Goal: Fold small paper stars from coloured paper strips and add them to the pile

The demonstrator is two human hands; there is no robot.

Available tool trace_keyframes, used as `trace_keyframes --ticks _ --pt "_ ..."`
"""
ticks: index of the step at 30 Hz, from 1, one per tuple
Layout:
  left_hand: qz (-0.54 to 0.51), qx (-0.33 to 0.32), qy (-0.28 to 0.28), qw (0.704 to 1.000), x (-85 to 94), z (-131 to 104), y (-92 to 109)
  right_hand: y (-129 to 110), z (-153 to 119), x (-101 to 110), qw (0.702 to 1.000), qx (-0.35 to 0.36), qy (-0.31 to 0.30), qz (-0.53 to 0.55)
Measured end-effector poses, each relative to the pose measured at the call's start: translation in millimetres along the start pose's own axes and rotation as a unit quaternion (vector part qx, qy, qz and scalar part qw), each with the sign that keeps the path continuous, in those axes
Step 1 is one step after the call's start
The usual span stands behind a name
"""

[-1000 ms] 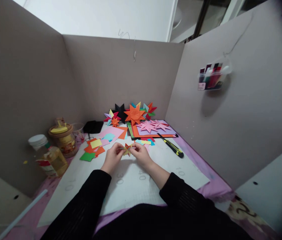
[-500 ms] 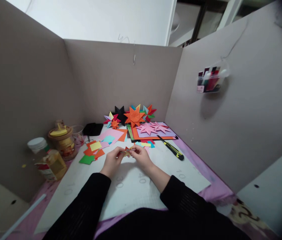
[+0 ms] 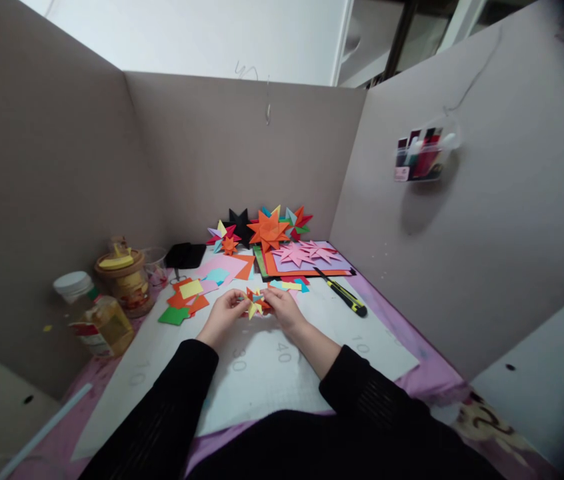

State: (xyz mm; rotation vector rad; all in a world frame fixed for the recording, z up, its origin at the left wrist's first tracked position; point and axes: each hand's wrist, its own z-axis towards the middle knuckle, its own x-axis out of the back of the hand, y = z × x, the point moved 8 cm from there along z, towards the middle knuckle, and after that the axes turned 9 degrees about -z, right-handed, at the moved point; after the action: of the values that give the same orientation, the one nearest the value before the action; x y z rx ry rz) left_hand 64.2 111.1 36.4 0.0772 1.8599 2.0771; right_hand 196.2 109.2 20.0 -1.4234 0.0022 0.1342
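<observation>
Paper star (image 3: pixel 254 309) turned | between left fingers (image 3: pixel 237 305) and right fingers (image 3: pixel 273 302) | both pinching its edges

Soft light seems to come from above, the hanging pouch (image 3: pixel 421 157) throwing a fuzzy shadow (image 3: pixel 421 210) beneath. Between my fingers (image 3: pixel 276 303), the paper star (image 3: pixel 255 309) looks slightly blurred. Black swallows my view's right edge.
</observation>
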Motion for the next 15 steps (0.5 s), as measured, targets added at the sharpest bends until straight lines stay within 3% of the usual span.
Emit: trace_keyframes --ticks 10,15 --pt "0.023 -0.065 -0.006 0.998 -1.6 -4.8 17.9 -14.9 -3.7 -1.0 0.999 0.043 -0.015 -0.019" --pt "0.051 -0.109 -0.041 0.992 -5.0 -9.7 27.2 -22.5 -5.4 0.6 0.997 0.073 -0.014 -0.019"
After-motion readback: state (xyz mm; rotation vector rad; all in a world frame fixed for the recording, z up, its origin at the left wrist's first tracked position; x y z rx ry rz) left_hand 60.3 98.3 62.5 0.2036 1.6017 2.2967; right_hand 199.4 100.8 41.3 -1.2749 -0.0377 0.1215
